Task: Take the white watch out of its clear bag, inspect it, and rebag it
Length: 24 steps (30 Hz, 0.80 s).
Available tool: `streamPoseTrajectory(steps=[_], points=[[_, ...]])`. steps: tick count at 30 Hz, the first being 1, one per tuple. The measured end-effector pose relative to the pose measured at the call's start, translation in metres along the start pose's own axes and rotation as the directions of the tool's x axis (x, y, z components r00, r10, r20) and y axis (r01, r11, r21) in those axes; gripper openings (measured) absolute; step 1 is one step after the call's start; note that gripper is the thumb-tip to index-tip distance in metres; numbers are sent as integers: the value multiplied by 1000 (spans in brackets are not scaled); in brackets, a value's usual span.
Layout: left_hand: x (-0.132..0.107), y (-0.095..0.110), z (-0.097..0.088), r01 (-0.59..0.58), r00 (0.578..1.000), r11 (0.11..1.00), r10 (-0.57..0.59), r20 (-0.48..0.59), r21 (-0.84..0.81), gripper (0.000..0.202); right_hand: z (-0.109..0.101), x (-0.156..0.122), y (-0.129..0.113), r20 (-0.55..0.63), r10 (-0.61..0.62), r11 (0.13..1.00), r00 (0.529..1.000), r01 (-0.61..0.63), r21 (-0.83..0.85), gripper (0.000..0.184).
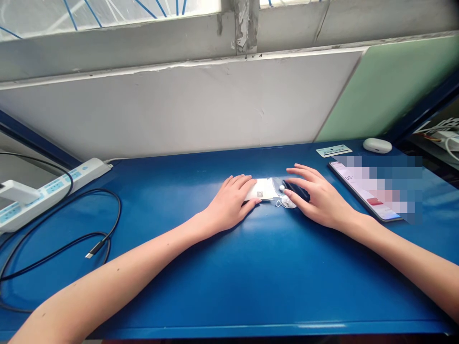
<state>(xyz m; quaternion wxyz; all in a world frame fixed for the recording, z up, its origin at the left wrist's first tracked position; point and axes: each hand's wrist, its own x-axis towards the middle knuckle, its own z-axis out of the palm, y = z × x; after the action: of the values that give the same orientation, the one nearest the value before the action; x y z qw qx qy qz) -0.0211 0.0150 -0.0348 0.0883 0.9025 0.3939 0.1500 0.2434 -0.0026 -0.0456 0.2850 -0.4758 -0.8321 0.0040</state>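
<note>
My left hand [232, 199] lies flat on the blue table [229, 267], fingers stretched over the left end of a small clear packet with a white label [263, 189]. My right hand [315, 193] rests flat at the packet's right end, fingers spread over a small dark object [299, 192]. A little silvery chain and a white piece [287, 203] lie just below the fingers. Neither hand grips anything.
A phone [362, 191] lies screen-up right of my right hand, with a white card [333, 151] and a white earbud case [377, 145] behind it. At the left are a white power strip [46, 188] and a looped black cable [71, 239]. A white wall panel [201, 110] stands behind the table.
</note>
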Motion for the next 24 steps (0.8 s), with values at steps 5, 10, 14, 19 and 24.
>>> streamPoseTrajectory(steps=[5,10,14,19,24], points=[[3,3,-4,-20,988,995,4,158,100,56,0,-2,-7,87,-69,987,994,55,149,34],[5,5,-7,-35,969,990,0,246,137,64,-2,-6,-18,183,-110,979,977,75,187,51],[4,5,-6,-40,972,989,5,237,141,65,-2,-7,-19,192,-152,981,970,125,148,52],[3,1,-3,-49,982,989,22,190,137,65,2,-5,-16,153,-167,981,974,149,122,49],[2,1,-2,-55,984,991,33,176,121,59,8,-1,-18,109,-153,985,982,143,94,44]])
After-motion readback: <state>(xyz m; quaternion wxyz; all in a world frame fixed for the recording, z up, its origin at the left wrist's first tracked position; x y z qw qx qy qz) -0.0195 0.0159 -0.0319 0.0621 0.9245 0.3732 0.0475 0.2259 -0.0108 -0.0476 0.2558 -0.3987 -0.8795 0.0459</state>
